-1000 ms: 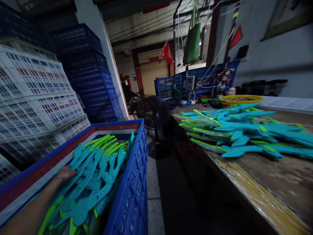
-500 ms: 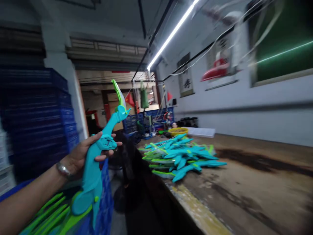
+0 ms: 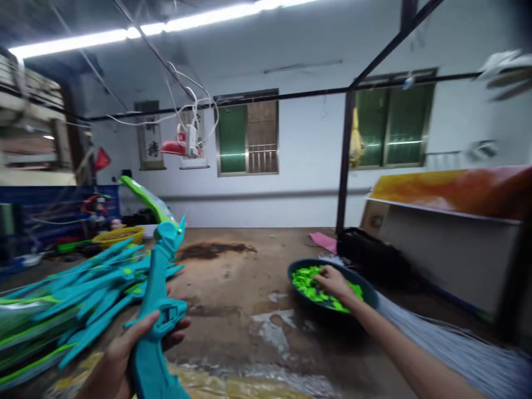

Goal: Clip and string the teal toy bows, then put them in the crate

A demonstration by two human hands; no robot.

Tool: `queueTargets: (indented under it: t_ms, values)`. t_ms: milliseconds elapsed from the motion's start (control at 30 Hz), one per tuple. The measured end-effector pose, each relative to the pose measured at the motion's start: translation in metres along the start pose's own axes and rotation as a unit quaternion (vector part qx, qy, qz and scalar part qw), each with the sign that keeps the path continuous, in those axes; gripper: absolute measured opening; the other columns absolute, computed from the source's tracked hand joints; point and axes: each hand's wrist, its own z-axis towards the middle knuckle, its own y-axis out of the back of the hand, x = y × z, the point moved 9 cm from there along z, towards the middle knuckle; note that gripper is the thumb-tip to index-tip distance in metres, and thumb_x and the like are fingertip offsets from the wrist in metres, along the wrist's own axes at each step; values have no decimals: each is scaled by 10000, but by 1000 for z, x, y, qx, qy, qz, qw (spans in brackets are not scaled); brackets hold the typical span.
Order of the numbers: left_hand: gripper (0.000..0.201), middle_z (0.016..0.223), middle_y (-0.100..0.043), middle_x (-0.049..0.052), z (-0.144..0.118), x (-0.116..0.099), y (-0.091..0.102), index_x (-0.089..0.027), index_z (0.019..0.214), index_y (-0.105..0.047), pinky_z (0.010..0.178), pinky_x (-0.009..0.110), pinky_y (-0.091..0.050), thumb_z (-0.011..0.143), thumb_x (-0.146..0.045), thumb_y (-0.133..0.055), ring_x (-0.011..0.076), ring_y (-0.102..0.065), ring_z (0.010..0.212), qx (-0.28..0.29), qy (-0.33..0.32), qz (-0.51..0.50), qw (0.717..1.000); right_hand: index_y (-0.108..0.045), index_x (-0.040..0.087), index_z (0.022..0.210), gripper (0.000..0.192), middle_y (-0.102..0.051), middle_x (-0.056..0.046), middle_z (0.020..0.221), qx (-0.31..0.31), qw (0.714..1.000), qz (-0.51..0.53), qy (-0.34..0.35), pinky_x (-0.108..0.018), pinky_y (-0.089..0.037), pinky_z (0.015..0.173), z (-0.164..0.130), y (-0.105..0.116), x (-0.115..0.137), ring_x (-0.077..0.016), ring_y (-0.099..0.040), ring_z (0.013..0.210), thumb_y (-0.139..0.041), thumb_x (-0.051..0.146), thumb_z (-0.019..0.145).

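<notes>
My left hand [image 3: 120,349] is wrapped round the grip of a turquoise plastic toy bow [image 3: 152,293], which stands roughly upright with a lime-green limb at its upper end. Its lower end runs out of the picture. To its left lies a heap of similar turquoise and green toy bows [image 3: 91,291] on the table. On the other side, my right hand [image 3: 334,284] reaches into a dark basin [image 3: 369,296] of small bright-green plastic pieces [image 3: 305,281]. Its fingers are curled together at the pieces; what is between them is hidden.
The worn wooden table [image 3: 233,277] carries a yellow basin [image 3: 120,237] at the far left. A dark post [image 3: 344,166] rises behind the dark basin, near a black bag [image 3: 369,255]. A bundle of white cords [image 3: 449,343] lies at the right. A red lamp shade [image 3: 172,147] hangs overhead.
The view has swung right, from the blue crates to the table and wall. My left hand still holds the toy bow. My right hand has come into view in the basin.
</notes>
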Motion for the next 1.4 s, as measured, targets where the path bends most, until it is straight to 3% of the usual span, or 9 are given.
queueTargets:
  t_ms: [67, 233, 467, 767, 1000, 1100, 1200, 1300, 1400]
  values:
    - [598, 1176, -750, 198, -5, 40, -11, -115, 1220, -671, 874, 483, -621, 682, -282, -870, 424, -714, 1048, 24, 52, -41, 998, -631, 127, 1067, 219, -674, -28, 911, 60, 997, 39, -4, -272, -565, 632, -27, -8, 9, -130, -651, 699, -625, 332, 990]
    - [593, 1194, -745, 184, -36, 99, -32, -133, 1258, -667, 792, 437, -620, 737, -355, -839, 373, -740, 985, 41, 133, -73, 988, -682, 123, 897, 442, -685, -30, 754, 254, 950, 171, 56, -268, -545, 674, -117, -98, 70, -136, -657, 662, -757, 550, 810]
    - [629, 951, -793, 95, -71, 108, -19, -186, 1264, -653, 757, 350, -594, 694, -304, -892, 282, -745, 886, 25, 113, -135, 984, -709, 150, 884, 335, -672, -17, 730, 375, 884, 274, 60, -238, -522, 574, -205, -163, 103, -125, -628, 603, -838, 432, 757]
    - [531, 1049, -788, 93, -96, 102, -16, -214, 1249, -679, 867, 327, -563, 750, -256, -856, 263, -729, 992, 71, 76, -187, 977, -722, 181, 864, 94, -591, -7, 765, 275, 929, 120, 216, -206, -473, 514, -234, -175, 117, -114, -570, 596, -673, 257, 890]
    - [490, 1035, -790, 114, -106, 96, -25, -175, 1136, -734, 809, 295, -571, 681, -250, -897, 270, -742, 938, 90, 55, -151, 983, -666, 203, 887, 133, -570, -11, 794, 170, 906, -10, 388, -222, -439, 606, -259, -162, 140, -129, -589, 693, -566, 168, 966]
    - [520, 1054, -790, 110, -108, 96, -26, -182, 1146, -730, 810, 288, -569, 662, -254, -906, 270, -740, 948, 77, 40, -141, 986, -650, 218, 934, 132, -561, -47, 977, 147, 896, -52, 417, -232, -487, 683, -269, -160, 143, -142, -609, 798, -548, 142, 969]
    - [525, 1036, -797, 114, -111, 95, -22, -179, 1142, -722, 798, 279, -568, 660, -267, -908, 262, -744, 929, 52, 35, -127, 990, -592, 236, 1164, 241, -491, -113, 1289, 95, 898, -77, 422, -323, -506, 901, -270, -151, 142, -237, -571, 1121, -590, 150, 938]
    - [537, 1026, -799, 127, -116, 91, -21, -168, 1148, -717, 808, 294, -570, 658, -277, -908, 285, -747, 935, 40, 39, -89, 994, -506, 239, 1296, 370, -538, -111, 1240, 139, 912, -68, 381, -337, -505, 855, -266, -151, 138, -248, -576, 1076, -601, 202, 941]
    - [565, 1034, -795, 144, -123, 91, -21, -163, 1169, -717, 795, 321, -579, 656, -308, -903, 328, -743, 951, 35, 42, -60, 997, -578, 219, 1069, 112, -564, -46, 958, 224, 912, -65, 337, -301, -451, 713, -266, -157, 132, -195, -557, 821, -550, 222, 960]
